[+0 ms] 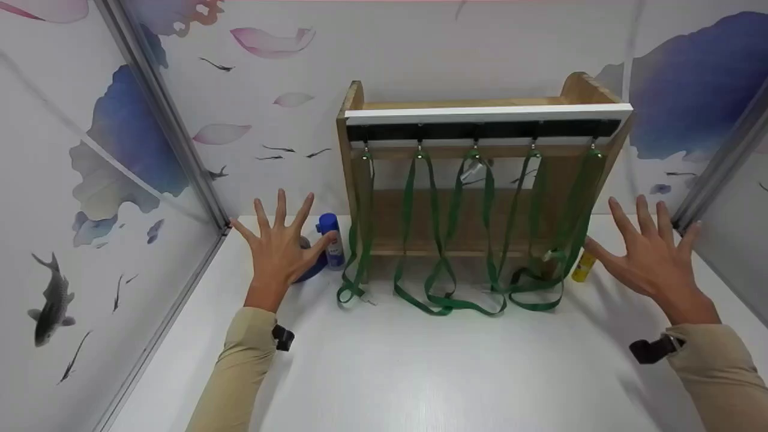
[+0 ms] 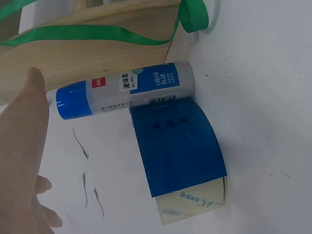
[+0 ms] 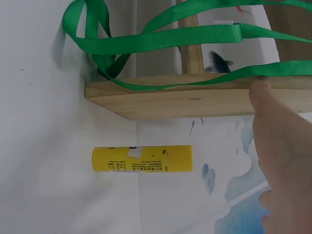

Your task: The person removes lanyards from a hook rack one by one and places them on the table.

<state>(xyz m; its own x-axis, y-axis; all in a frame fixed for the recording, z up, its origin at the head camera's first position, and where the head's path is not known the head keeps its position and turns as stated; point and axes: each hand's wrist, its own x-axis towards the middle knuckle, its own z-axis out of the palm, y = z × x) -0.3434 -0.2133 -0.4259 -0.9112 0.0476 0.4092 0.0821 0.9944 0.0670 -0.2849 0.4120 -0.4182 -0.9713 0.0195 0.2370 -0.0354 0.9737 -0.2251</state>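
My left hand (image 1: 279, 252) is held up with its fingers spread, holding nothing. Its thumb overlaps a liquid glue bottle (image 1: 332, 243) with a blue cap in the head view. Beside that bottle stands a roll of tape (image 2: 183, 146) in a blue wrapper. On the other side my right hand (image 1: 654, 258) is also spread and holds nothing. Its thumb reaches toward the right side of a wooden rack (image 1: 582, 90), near a yellow tube (image 3: 142, 158) on the table. Several green lanyards (image 1: 408, 192) hang from hooks on the rack's front, their lower loops on the table.
A black strip (image 1: 450, 131) with the hooks runs under the rack's white top edge (image 1: 480, 112). The white table (image 1: 444, 372) extends toward me. Printed wall panels (image 1: 480, 48) enclose the back and both sides, joined by a grey metal post (image 1: 174, 120) at left.
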